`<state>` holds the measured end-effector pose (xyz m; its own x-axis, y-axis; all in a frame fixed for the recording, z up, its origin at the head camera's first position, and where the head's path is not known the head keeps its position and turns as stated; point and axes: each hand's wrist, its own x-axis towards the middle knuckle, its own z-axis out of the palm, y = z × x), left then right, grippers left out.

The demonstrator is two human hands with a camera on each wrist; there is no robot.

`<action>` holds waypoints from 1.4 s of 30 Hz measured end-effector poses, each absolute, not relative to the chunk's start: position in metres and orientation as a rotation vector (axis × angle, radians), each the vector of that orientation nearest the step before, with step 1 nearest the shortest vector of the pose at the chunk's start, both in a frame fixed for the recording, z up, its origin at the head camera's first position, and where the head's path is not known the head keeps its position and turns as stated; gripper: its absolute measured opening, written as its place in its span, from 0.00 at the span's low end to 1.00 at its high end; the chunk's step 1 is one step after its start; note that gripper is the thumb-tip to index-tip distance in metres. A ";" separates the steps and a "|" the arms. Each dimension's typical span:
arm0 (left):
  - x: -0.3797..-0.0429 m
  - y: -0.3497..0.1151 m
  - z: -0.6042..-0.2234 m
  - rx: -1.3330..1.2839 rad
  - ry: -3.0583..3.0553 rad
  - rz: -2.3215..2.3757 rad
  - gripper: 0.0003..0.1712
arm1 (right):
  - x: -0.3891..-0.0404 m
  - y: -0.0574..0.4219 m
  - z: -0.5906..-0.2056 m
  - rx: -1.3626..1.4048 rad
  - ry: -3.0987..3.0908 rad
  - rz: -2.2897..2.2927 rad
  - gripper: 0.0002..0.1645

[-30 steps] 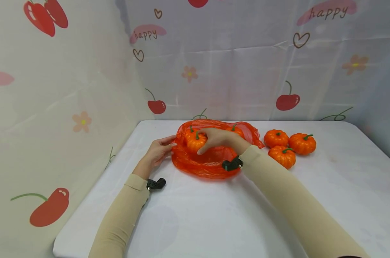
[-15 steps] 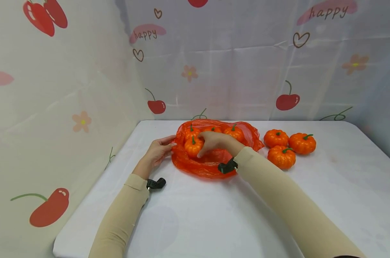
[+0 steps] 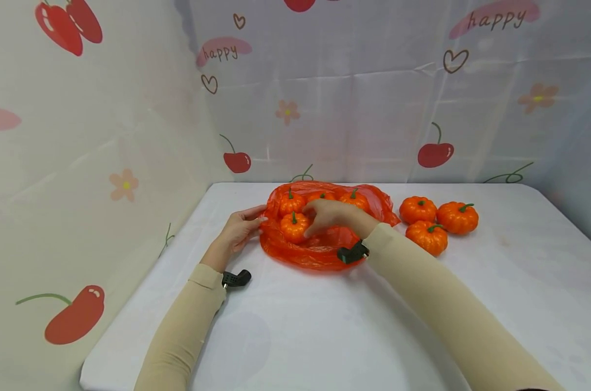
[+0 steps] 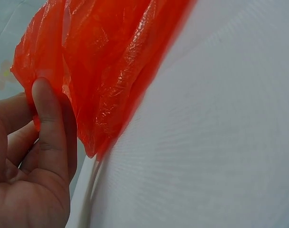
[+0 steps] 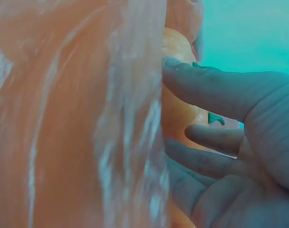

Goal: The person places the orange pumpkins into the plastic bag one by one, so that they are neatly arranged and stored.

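Note:
A thin red plastic bag (image 3: pixel 305 259) lies spread with its mouth up, several small orange pumpkins inside. My left hand (image 3: pixel 238 231) pinches the bag's left rim between thumb and fingers, as the left wrist view shows with the red film (image 4: pixel 106 61). Over the bag, my right hand (image 3: pixel 326 214) is beside the front-left pumpkin (image 3: pixel 294 228), fingers spread and apart from gripping it. Behind stand another pumpkin (image 3: pixel 290 204) and a pumpkin on the right (image 3: pixel 355 200). In the right wrist view, the bag wall hides part of the right hand's fingertips (image 5: pixel 172 62).
Three more orange pumpkins with green stems, among them a front one (image 3: pixel 426 239), sit on the white table (image 3: pixel 295 326) to the right of the bag. A printed curtain (image 3: pixel 354 125) stands behind the table, and another covers the left side.
The right hand has lowered a pumpkin to the bag's front left and loosened its fingers from it, shifting slightly right. The left hand stays at the rim.

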<state>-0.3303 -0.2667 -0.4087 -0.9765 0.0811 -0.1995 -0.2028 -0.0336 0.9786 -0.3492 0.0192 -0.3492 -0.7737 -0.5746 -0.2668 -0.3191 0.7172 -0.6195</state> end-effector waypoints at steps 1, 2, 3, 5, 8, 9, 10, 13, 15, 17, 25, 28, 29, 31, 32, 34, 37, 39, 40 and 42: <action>-0.330 -0.266 -0.409 -0.130 2.035 2.122 0.28 | -0.349 0.022 -0.350 -0.685 2.469 -0.792 0.46; -0.330 -0.266 -0.409 -0.130 2.037 2.120 0.28 | -0.348 0.024 -0.350 -0.691 2.458 -0.811 0.46; -0.330 -0.266 -0.409 -0.129 2.037 2.119 0.28 | -0.347 0.027 -0.350 -0.689 2.450 -0.826 0.45; -0.329 -0.265 -0.410 -0.127 2.034 2.119 0.28 | -0.345 0.032 -0.349 -0.688 2.433 -0.865 0.45; -0.330 -0.265 -0.410 -0.127 2.040 2.113 0.28 | -0.341 0.039 -0.346 -0.686 2.416 -0.917 0.44; -0.330 -0.265 -0.410 -0.126 2.041 2.112 0.28 | -0.339 0.041 -0.345 -0.682 2.413 -0.930 0.44; -0.330 -0.265 -0.410 -0.127 2.045 2.108 0.28 | -0.337 0.043 -0.343 -0.683 2.410 -0.944 0.44; -0.330 -0.265 -0.408 -0.118 2.054 2.103 0.28 | -0.333 0.047 -0.339 -0.689 2.396 -0.984 0.44; -0.330 -0.265 -0.408 -0.110 2.060 2.101 0.28 | -0.331 0.050 -0.337 -0.703 2.397 -0.996 0.44; -0.330 -0.264 -0.408 -0.106 2.064 2.100 0.28 | -0.329 0.054 -0.336 -0.720 2.396 -1.010 0.45; -0.332 -0.266 -0.410 -0.116 2.062 2.115 0.27 | -0.320 0.075 -0.334 -0.728 2.450 -1.021 0.46; -0.331 -0.265 -0.409 -0.110 2.063 2.115 0.27 | -0.315 0.085 -0.332 -0.737 2.453 -1.033 0.46; -0.331 -0.265 -0.409 -0.111 2.061 2.116 0.27 | -0.314 0.088 -0.331 -0.746 2.452 -1.039 0.46; -0.331 -0.265 -0.408 -0.108 2.064 2.115 0.27 | -0.310 0.095 -0.329 -0.758 2.450 -1.055 0.45; -0.331 -0.266 -0.408 -0.109 2.065 2.115 0.27 | -0.308 0.099 -0.328 -0.758 2.452 -1.064 0.44; -0.332 -0.266 -0.408 -0.112 2.072 2.110 0.27 | -0.305 0.105 -0.327 -0.768 2.462 -1.077 0.43; -0.332 -0.267 -0.408 -0.119 2.079 2.103 0.27 | -0.300 0.113 -0.326 -0.761 2.473 -1.093 0.42; -0.333 -0.267 -0.408 -0.119 2.077 2.103 0.28 | -0.297 0.118 -0.325 -0.753 2.479 -1.094 0.43; -0.333 -0.267 -0.408 -0.119 2.076 2.104 0.28 | -0.295 0.121 -0.325 -0.741 2.480 -1.094 0.43; -0.333 -0.267 -0.408 -0.118 2.071 2.108 0.28 | -0.292 0.126 -0.323 -0.729 2.492 -1.087 0.43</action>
